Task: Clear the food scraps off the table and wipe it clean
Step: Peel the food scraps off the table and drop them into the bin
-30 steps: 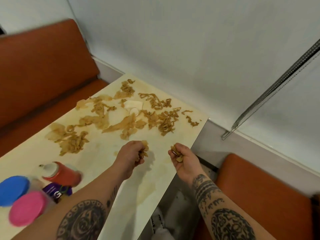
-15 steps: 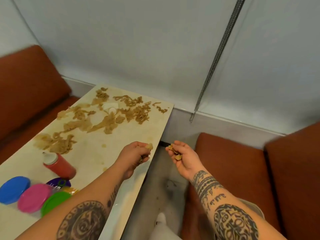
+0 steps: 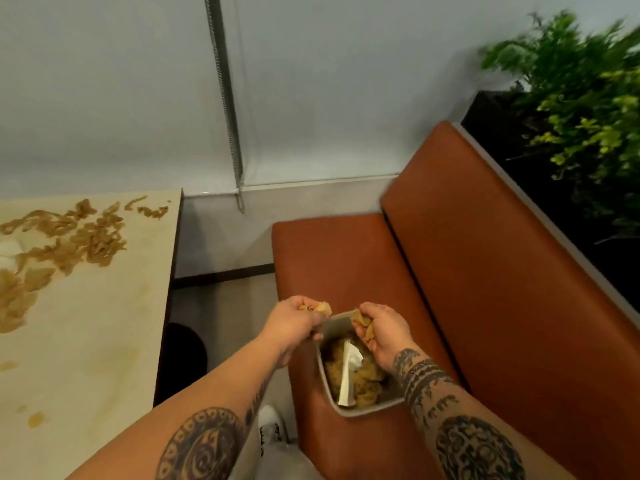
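— Where are the food scraps?

— Most lie on the table, at its far end by the wall. They are tan strips and curls in a loose band that runs across the top from the left towards the right edge. Brown smears mark the nearer part.

— And the hands?

— Both are off the table, over an orange seat to its right. The left hand is clenched knuckles-up round a clump of scraps, with a piece sticking out on the side facing the other hand. The right hand has its palm turned to the left and its fingers curled on a second clump. The two hands are close but apart.

— What is under them?

— A grey rectangular container stands upright on the seat near its front edge, open side up. Its long axis runs away from the person, roughly in line with that edge. The left hand is at its far left corner and the right hand is above its far right side. It holds more tan scraps and a white paper piece that lies lengthwise along the same axis.

— Anything else around?

— An orange backrest rises to the right of the seat, with a green plant behind it. A bead chain hangs down the wall. A white shoe shows on the floor between table and seat.
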`<action>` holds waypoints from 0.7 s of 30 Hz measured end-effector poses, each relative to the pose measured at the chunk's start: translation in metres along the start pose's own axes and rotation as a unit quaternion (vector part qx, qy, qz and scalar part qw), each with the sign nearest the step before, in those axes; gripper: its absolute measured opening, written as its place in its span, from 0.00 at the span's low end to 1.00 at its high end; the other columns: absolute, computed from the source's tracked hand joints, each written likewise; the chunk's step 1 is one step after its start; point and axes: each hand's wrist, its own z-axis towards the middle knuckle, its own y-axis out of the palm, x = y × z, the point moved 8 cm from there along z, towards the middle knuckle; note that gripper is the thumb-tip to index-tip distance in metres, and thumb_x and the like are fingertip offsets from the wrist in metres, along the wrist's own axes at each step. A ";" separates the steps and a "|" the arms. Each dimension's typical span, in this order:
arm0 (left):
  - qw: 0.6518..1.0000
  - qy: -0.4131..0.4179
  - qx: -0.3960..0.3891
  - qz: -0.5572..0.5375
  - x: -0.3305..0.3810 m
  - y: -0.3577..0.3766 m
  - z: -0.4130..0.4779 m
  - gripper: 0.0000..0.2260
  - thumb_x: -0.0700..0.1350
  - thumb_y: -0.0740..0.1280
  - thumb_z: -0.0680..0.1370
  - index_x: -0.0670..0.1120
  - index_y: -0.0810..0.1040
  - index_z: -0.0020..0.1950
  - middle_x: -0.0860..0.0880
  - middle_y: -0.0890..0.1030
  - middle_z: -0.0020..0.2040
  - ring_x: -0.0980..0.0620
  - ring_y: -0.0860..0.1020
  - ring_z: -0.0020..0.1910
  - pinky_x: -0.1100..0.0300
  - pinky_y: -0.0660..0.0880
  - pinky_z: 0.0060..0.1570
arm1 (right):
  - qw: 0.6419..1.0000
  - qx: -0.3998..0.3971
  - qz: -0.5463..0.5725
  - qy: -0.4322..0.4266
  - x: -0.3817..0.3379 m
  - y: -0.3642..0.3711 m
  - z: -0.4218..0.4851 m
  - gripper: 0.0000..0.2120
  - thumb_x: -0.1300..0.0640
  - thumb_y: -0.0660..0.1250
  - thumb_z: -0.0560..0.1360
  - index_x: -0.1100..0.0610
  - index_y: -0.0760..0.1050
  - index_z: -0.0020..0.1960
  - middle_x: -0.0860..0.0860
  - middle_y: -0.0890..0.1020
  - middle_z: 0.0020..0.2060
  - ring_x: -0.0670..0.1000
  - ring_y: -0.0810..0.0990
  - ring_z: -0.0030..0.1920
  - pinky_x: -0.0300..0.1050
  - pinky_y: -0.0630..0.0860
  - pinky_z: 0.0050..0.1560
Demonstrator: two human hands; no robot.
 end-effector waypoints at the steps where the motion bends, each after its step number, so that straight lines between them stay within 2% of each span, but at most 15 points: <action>1: 1.000 -0.008 -0.007 0.014 -0.003 0.013 0.003 0.09 0.37 0.72 0.78 0.39 0.79 0.58 0.42 0.81 0.46 0.50 0.78 0.39 0.65 0.76 0.30 | 1.000 0.011 -0.008 0.007 0.003 -0.012 0.002 0.01 0.62 0.66 0.81 0.58 0.75 0.50 0.56 0.80 0.39 0.51 0.80 0.36 0.40 0.76 0.31; 3: 0.999 -0.021 -0.013 0.028 -0.007 0.035 0.010 0.09 0.40 0.72 0.79 0.42 0.79 0.58 0.43 0.82 0.51 0.49 0.80 0.45 0.63 0.79 0.34 | 0.999 0.028 -0.030 0.020 0.009 -0.030 0.008 0.04 0.57 0.67 0.80 0.57 0.77 0.53 0.55 0.82 0.43 0.52 0.82 0.42 0.46 0.80 0.38; 4: 0.999 -0.027 -0.015 0.030 -0.009 0.044 0.015 0.09 0.41 0.72 0.79 0.43 0.79 0.57 0.44 0.82 0.52 0.49 0.80 0.48 0.60 0.82 0.40 | 0.998 0.034 -0.047 0.023 0.011 -0.036 0.011 0.10 0.52 0.69 0.77 0.56 0.78 0.56 0.54 0.84 0.48 0.54 0.83 0.47 0.51 0.82 0.46; 5: 0.999 -0.033 -0.018 0.030 -0.012 0.053 0.019 0.08 0.43 0.71 0.79 0.44 0.78 0.56 0.45 0.82 0.50 0.50 0.80 0.47 0.56 0.83 0.46 | 0.997 0.039 -0.069 0.021 0.015 -0.043 0.019 0.19 0.47 0.70 0.72 0.55 0.79 0.59 0.54 0.84 0.52 0.55 0.83 0.52 0.56 0.82 0.54; 6: 0.999 -0.038 -0.021 0.026 -0.014 0.061 0.021 0.06 0.44 0.71 0.78 0.45 0.78 0.54 0.47 0.81 0.47 0.50 0.78 0.44 0.54 0.80 0.48 | 0.995 0.045 -0.084 0.009 0.018 -0.052 0.030 0.26 0.43 0.70 0.67 0.55 0.79 0.61 0.53 0.84 0.54 0.56 0.83 0.55 0.60 0.80 0.60; 8: 0.998 -0.046 -0.029 0.015 -0.017 0.075 0.025 0.06 0.46 0.70 0.78 0.46 0.77 0.52 0.47 0.81 0.43 0.50 0.75 0.38 0.53 0.76 0.45 | 0.992 0.052 -0.111 -0.011 0.034 -0.071 0.064 0.31 0.38 0.67 0.64 0.55 0.79 0.61 0.54 0.83 0.57 0.57 0.82 0.57 0.62 0.77 0.65; 9: 0.998 -0.051 -0.036 0.014 -0.017 0.081 0.026 0.07 0.47 0.70 0.78 0.46 0.77 0.53 0.46 0.82 0.45 0.50 0.76 0.39 0.52 0.75 0.46 | 0.990 0.057 -0.125 -0.011 0.037 -0.075 0.069 0.31 0.37 0.66 0.64 0.55 0.79 0.61 0.54 0.83 0.57 0.57 0.81 0.58 0.61 0.76 0.65; 11: 0.997 -0.064 -0.049 0.018 -0.019 0.091 0.026 0.10 0.50 0.68 0.80 0.47 0.78 0.57 0.47 0.82 0.52 0.49 0.79 0.49 0.50 0.77 0.56 | 0.991 0.074 -0.114 -0.005 0.025 -0.073 0.046 0.25 0.42 0.66 0.69 0.56 0.79 0.59 0.53 0.83 0.55 0.56 0.82 0.55 0.58 0.78 0.62; 13: 0.996 -0.071 -0.060 0.017 -0.021 0.098 0.028 0.10 0.51 0.66 0.81 0.49 0.78 0.58 0.47 0.81 0.57 0.48 0.79 0.56 0.45 0.76 0.64 | 0.991 0.088 -0.097 0.004 0.017 -0.072 0.029 0.15 0.48 0.67 0.75 0.56 0.80 0.55 0.52 0.84 0.51 0.52 0.81 0.49 0.50 0.78 0.51; 14: 0.995 -0.073 -0.065 0.020 -0.022 0.100 0.028 0.09 0.52 0.66 0.80 0.50 0.79 0.58 0.48 0.81 0.58 0.48 0.78 0.58 0.43 0.75 0.65 | 0.992 0.089 -0.091 0.008 0.017 -0.072 0.026 0.11 0.50 0.66 0.77 0.56 0.80 0.53 0.52 0.83 0.49 0.51 0.80 0.46 0.47 0.75 0.45; 16: 0.994 -0.074 -0.067 0.034 -0.022 0.100 0.028 0.09 0.51 0.65 0.80 0.51 0.79 0.58 0.49 0.81 0.59 0.48 0.77 0.60 0.45 0.76 0.63 | 0.993 0.084 -0.084 0.013 0.019 -0.075 0.029 0.08 0.52 0.64 0.80 0.56 0.79 0.51 0.51 0.82 0.47 0.50 0.78 0.44 0.45 0.72 0.41; 21: 0.994 -0.071 -0.046 0.064 -0.020 0.083 0.028 0.08 0.49 0.64 0.83 0.48 0.79 0.58 0.46 0.81 0.56 0.49 0.78 0.54 0.50 0.77 0.57 | 0.995 0.070 -0.076 0.014 0.021 -0.069 0.033 0.07 0.53 0.64 0.82 0.54 0.78 0.50 0.51 0.82 0.48 0.50 0.80 0.47 0.45 0.72 0.42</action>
